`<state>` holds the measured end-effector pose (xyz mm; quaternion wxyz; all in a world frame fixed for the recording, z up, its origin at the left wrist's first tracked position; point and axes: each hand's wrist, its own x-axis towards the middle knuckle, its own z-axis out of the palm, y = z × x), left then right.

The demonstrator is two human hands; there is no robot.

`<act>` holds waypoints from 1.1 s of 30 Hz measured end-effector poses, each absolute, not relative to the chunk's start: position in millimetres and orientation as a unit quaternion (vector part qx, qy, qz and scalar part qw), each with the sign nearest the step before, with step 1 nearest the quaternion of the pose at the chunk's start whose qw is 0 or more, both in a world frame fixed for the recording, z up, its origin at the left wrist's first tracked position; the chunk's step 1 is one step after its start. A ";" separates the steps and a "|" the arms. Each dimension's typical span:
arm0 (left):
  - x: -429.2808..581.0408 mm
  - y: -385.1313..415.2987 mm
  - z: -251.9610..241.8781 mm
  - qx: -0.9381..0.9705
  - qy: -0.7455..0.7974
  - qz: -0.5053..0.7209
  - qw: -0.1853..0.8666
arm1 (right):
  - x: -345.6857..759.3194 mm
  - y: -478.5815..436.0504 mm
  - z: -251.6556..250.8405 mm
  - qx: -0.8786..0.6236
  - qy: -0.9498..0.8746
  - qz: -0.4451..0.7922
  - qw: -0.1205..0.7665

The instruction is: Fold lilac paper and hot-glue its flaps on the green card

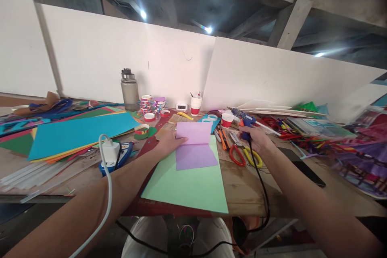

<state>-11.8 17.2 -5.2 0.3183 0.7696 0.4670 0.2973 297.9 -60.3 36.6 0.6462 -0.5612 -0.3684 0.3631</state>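
A creased sheet of purple paper (196,157) lies on light green paper (187,191), its far half raised. My left hand (169,144) grips the raised part by its left edge, thumb on the near face. On the right, my right hand (255,137) is wrapped around a blue glue gun (246,119) with a white glue stick (267,127) out of its back and a black cord hanging down. The gun's nozzle points up and to the left, apart from the purple paper. Below that hand lie scissors with red and yellow handles (237,156).
Coloured paper sheets (81,133) and a plugged-in white charger (110,153) with a cable are at left. Behind stand a bottle (130,90), paper cups (196,105) and a small clock (181,107). An orange cutter (223,139) lies near the scissors; pipe cleaners (278,131) spread at right.
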 end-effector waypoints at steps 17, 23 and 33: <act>-7.6 8.2 -7.0 0.765 0.501 0.341 0.216 | 246.9 -85.3 34.1 -0.569 -0.681 0.280 0.366; -1.4 8.1 -6.5 0.756 0.548 0.327 0.142 | 249.6 -88.8 25.1 -0.584 -0.720 0.197 0.319; 3.0 -0.9 -2.5 0.768 0.530 0.313 0.176 | 239.2 -88.6 17.2 -0.610 -0.743 0.147 0.234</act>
